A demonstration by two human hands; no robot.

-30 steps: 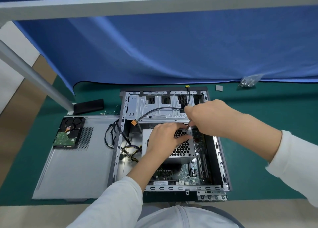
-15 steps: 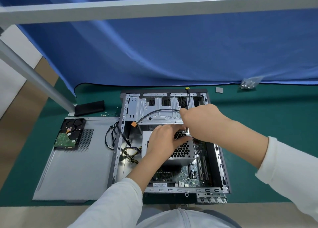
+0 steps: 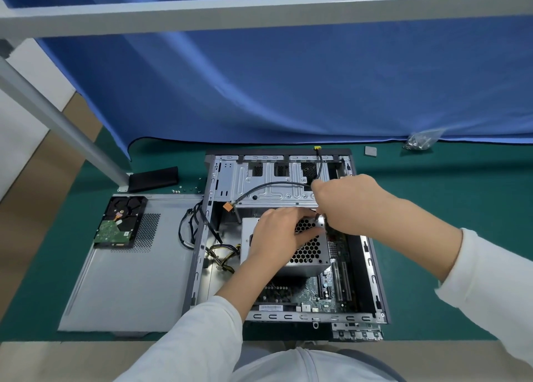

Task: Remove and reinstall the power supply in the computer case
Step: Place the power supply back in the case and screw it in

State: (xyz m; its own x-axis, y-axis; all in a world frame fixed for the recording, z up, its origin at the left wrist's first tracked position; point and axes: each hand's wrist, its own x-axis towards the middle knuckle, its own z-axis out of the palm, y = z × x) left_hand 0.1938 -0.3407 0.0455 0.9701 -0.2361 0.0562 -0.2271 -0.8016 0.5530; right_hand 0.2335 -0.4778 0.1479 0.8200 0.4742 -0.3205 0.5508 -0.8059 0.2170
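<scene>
Power supply [image 3: 313,256] sits inside open computer case [image 3: 372,266], upper middle, above motherboard. Left hand [image 3: 278,234] flat on its honeycomb grille, fingers extended, pressing. Right hand [image 3: 343,202] curled at supply's far right corner, grip on something small, can't tell what. Hard drive [image 3: 119,221] rests on side panel [image 3: 129,272], left on table [image 3: 450,197].

the computer case [image 3: 372,254] lies open on the mat [image 3: 450,208], with the power supply [image 3: 310,252] inside it, behind the motherboard [image 3: 314,296]. the side panel [image 3: 129,280] lies just left of the case, and a hard drive [image 3: 119,221] rests on its far left corner. a bag of screws [image 3: 421,140] lies far right, behind the case.
</scene>
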